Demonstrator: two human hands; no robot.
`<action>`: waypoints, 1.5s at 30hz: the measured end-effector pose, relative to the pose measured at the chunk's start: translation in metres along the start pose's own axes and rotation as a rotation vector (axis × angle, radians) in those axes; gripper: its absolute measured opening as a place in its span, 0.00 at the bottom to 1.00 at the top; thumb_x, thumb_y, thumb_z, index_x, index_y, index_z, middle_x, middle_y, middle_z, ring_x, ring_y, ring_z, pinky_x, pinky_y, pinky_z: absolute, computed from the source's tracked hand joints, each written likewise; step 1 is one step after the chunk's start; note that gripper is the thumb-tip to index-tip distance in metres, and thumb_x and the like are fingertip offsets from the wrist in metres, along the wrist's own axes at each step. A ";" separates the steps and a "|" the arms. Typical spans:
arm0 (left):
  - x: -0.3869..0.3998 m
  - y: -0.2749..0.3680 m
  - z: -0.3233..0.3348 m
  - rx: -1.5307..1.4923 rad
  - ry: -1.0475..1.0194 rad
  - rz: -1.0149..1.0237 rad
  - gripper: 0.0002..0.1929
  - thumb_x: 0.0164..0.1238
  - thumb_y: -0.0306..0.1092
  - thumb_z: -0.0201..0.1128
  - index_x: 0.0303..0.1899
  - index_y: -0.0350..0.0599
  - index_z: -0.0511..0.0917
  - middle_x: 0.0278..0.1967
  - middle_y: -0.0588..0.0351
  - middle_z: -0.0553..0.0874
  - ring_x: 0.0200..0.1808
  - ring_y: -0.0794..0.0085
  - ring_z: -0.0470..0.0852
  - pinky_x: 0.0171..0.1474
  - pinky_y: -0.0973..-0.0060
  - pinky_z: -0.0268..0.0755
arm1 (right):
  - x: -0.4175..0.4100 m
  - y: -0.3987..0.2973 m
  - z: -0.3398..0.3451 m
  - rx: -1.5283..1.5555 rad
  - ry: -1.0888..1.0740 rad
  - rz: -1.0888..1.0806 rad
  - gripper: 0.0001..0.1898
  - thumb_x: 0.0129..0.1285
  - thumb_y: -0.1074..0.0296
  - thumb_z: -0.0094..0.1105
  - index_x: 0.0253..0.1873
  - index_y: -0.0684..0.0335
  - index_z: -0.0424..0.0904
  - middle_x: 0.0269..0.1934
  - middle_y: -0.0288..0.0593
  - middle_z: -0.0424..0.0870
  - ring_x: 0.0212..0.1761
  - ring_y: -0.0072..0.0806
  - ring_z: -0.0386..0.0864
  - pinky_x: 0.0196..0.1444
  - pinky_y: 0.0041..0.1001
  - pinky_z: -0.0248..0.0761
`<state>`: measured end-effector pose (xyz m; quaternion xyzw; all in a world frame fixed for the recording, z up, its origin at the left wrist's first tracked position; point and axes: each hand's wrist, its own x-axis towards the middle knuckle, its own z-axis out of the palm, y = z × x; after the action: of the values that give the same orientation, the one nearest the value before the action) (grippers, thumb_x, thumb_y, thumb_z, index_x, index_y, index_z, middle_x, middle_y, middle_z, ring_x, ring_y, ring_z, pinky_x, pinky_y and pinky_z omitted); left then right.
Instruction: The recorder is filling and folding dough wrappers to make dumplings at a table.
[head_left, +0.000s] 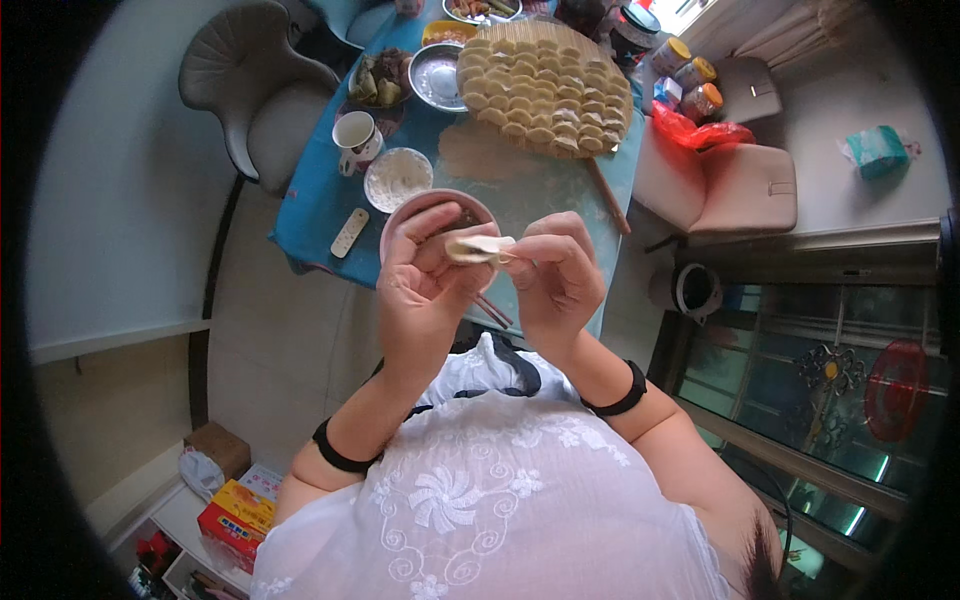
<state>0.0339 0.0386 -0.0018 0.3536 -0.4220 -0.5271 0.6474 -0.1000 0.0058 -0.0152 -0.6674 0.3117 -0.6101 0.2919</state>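
A partly folded dumpling (472, 250) is held up between my two hands, above the near end of the table. The fingers of my left hand (424, 281) cradle it from the left. On the other side, my right hand (559, 266) pinches the edge of its wrapper between thumb and forefinger. Below them stands a pink bowl (405, 206), its contents mostly hidden by my left hand. A pair of chopsticks (493, 310) sticks out from beside the bowl toward me. Farther back, rows of folded dumplings (536, 94) cover a round woven tray (592, 49).
A bowl of flour (398, 180), a mug (358, 141) and a remote control (349, 233) are on the left of the blue-covered table (307, 210). A metal bowl (435, 77) touches the tray's left side. The rolling pin (607, 196) lies along the right edge. Chairs (277, 131) flank the table.
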 end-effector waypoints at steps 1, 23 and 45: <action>-0.001 -0.002 -0.001 -0.013 0.047 -0.074 0.22 0.70 0.25 0.62 0.64 0.36 0.70 0.54 0.46 0.83 0.55 0.72 0.82 0.55 0.78 0.76 | 0.000 -0.001 0.004 -0.019 0.018 0.002 0.10 0.56 0.74 0.71 0.44 0.62 0.85 0.37 0.41 0.79 0.38 0.33 0.75 0.42 0.27 0.70; -0.010 0.007 -0.005 0.077 -0.123 -0.006 0.19 0.73 0.22 0.56 0.63 0.37 0.67 0.59 0.43 0.80 0.60 0.66 0.80 0.63 0.73 0.72 | 0.014 -0.005 -0.009 -0.188 -0.128 -0.141 0.10 0.51 0.70 0.73 0.40 0.52 0.87 0.40 0.35 0.80 0.44 0.30 0.72 0.46 0.29 0.66; -0.013 -0.001 -0.016 0.161 -0.054 -0.147 0.31 0.64 0.26 0.69 0.65 0.40 0.60 0.50 0.49 0.84 0.50 0.72 0.85 0.53 0.76 0.78 | 0.018 -0.010 0.001 -0.305 -0.356 -0.096 0.14 0.59 0.48 0.66 0.43 0.46 0.90 0.55 0.30 0.85 0.71 0.37 0.67 0.80 0.47 0.30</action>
<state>0.0467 0.0514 -0.0113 0.4201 -0.4533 -0.5469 0.5648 -0.0977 -0.0018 0.0039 -0.8148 0.3117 -0.4421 0.2088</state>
